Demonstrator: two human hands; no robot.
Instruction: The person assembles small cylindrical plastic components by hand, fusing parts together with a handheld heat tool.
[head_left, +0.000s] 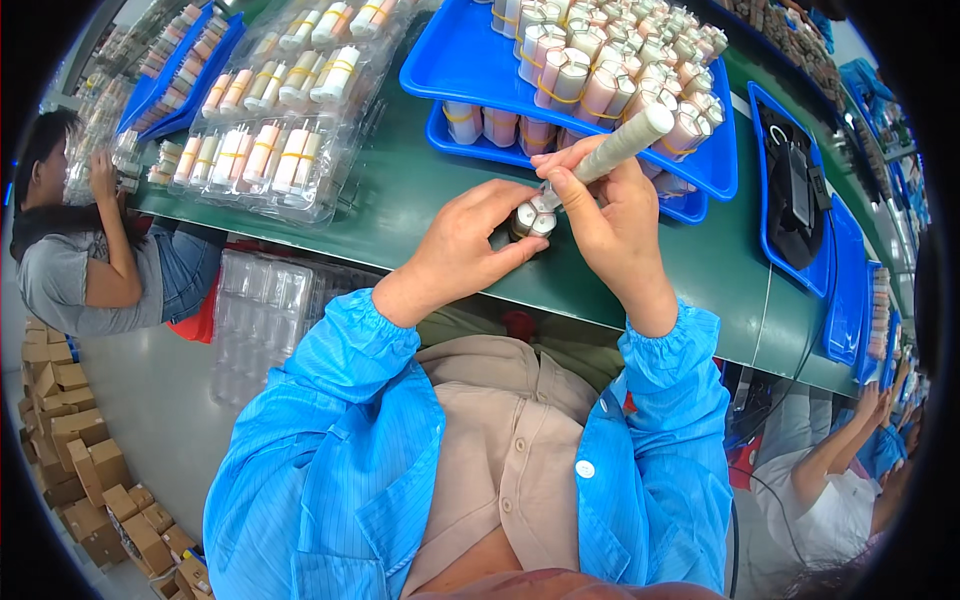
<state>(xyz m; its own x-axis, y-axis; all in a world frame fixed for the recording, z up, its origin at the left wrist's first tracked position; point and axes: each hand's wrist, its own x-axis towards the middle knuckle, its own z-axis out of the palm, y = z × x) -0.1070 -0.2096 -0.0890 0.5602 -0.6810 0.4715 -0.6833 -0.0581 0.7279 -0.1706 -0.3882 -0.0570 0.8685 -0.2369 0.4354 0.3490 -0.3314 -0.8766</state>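
My left hand (465,240) curls its thumb and fingers around a small battery pack of cylindrical cells (533,222), which stands on end above the green table near its front edge. The white tops of the cells face up. My right hand (612,215) is closed on a stick-like tool with a thick, pale wrapped handle (625,142). The handle slants up and away to the right. Its narrow lower end reaches the top of the pack, partly covered by my fingers, so the exact tip is hard to make out.
Blue stacked trays (425,78) full of banded battery packs stand just beyond my hands. Clear plastic trays (330,190) with more packs lie to the left. At right, another blue tray (775,240) holds a black device with a cable. Co-workers (90,260) sit on both sides.
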